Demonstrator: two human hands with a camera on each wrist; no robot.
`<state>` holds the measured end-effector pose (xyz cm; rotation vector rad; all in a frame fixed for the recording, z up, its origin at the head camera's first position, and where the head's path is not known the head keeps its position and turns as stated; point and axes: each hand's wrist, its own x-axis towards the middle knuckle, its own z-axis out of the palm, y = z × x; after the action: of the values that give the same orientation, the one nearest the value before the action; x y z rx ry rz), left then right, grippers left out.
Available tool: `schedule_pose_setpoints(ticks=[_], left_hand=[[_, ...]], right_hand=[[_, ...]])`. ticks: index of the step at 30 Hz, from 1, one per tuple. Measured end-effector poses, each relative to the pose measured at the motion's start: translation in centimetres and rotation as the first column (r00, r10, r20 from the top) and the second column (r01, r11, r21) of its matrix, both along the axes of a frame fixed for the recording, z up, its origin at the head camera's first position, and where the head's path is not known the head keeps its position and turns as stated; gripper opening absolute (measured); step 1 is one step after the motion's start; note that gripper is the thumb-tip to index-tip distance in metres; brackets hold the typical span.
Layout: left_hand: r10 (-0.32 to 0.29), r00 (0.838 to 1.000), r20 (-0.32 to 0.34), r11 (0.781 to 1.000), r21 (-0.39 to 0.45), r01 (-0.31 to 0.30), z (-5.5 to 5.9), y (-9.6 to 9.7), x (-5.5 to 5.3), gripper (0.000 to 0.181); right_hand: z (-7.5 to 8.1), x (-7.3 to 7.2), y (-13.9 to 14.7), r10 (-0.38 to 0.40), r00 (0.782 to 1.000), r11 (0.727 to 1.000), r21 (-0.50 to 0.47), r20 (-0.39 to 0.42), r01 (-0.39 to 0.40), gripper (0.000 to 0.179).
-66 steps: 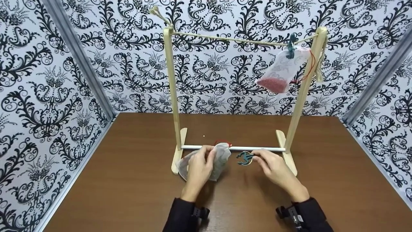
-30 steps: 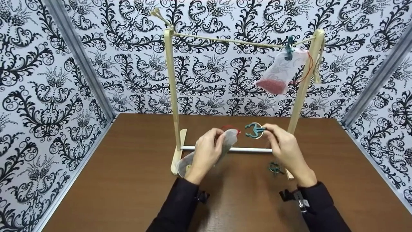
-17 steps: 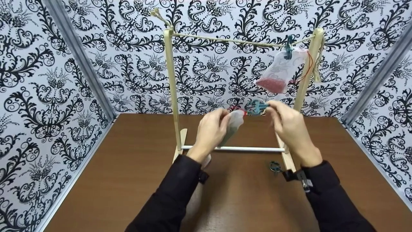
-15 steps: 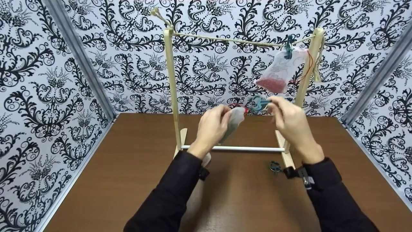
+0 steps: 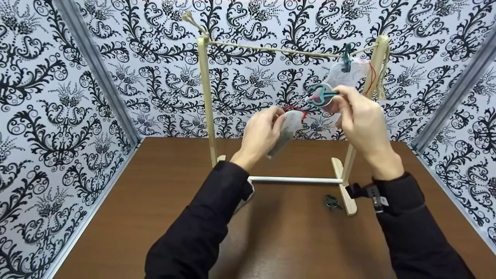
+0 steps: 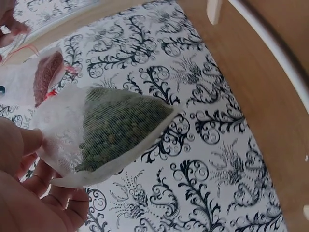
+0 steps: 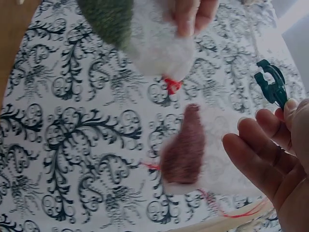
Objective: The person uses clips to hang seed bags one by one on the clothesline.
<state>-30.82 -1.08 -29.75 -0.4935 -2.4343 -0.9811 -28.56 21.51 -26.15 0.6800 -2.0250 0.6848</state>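
My left hand (image 5: 260,133) pinches a white mesh drawstring bag (image 5: 291,126) near its mouth, where a red cord shows. In the left wrist view, the bag (image 6: 123,130) has small green pieces filling its lower part. My right hand (image 5: 366,120) pinches the handles of a green clip (image 5: 321,97), whose jaws face left; the clip (image 7: 271,86) also shows in the right wrist view. Behind it, a similar bag (image 5: 345,77) with red contents hangs from the rope (image 5: 271,49), held by another green clip (image 5: 346,62). My right hand and its clip partly cover that bag.
The rope runs between the left post (image 5: 206,100) and right post (image 5: 381,50) of a wooden stand. A white bar (image 5: 294,179) joins its feet. One more green clip (image 5: 331,201) lies on the brown table (image 5: 174,162). Another pale bag (image 5: 245,199) is mostly hidden behind my left sleeve.
Both hands have risen from low over the table toward the rope, carrying the bag and the clip. The right hand has also moved rightward, in front of the hanging bag.
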Motion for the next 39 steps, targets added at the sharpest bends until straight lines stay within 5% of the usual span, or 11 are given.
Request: schedule_pose_setpoints(ticks=[10, 21, 29, 39], left_hand=[[-0.012, 0.999, -0.032, 0.999, -0.042, 0.011, 2.4, -0.4, -1.3, 0.021], [0.016, 0.996, -0.082, 0.994, 0.106, -0.007, 4.8, -0.7, -1.9, 0.018], [0.027, 0.998, -0.049, 0.994, 0.108, -0.021, 5.9, -0.6, -2.0, 0.018], [0.036, 0.999, -0.024, 0.987, 0.159, -0.031, 6.6, 0.2, -2.2, 0.020]], right_hand=[[2.9, -0.4, -1.2, -0.097, 0.995, 0.994, 0.052, 0.001, 0.097, 0.033], [5.8, -1.2, -2.9, -0.183, 0.982, 0.983, 0.029, 0.052, 0.182, 0.043], [7.6, -1.3, -3.2, -0.210, 0.966, 0.977, 0.007, 0.148, 0.211, 0.043], [9.0, -1.4, -4.2, -0.279, 0.945, 0.956, 0.140, 0.168, 0.257, 0.039]])
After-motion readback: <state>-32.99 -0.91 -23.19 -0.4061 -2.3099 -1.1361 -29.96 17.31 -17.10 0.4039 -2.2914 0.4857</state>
